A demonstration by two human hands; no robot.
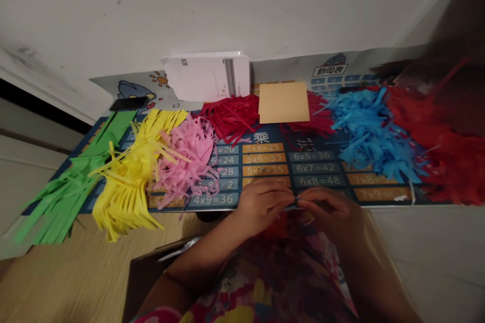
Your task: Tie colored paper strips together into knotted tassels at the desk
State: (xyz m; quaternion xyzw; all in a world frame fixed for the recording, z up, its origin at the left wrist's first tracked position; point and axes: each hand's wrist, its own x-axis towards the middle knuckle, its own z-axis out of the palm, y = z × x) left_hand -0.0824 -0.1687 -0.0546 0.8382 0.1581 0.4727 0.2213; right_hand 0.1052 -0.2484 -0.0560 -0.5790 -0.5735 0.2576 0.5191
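Left hand (pixel 257 207) and right hand (pixel 335 209): fingers pinched, tips meeting at a tiny dark object (pixel 297 199), too small to identify, by near edge of blue, times-table-printed desk (pixel 265 158). Further out: flat tan paper square (pixel 284 103) over crimson fringed paper (pixel 232 117). Leftward: pink shredded paper (pixel 189 154), yellow fringed paper (pixel 123 192), green fringed paper (pixel 70 192). Rightward: sky-blue paper shreds (pixel 379 136), then red paper shreds (pixel 450 161).

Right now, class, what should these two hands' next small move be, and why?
Probably shift the left hand and right hand slightly farther over the multiplication chart: their fingers meet near its front edge, and anything between them, too small to identify, might drop.
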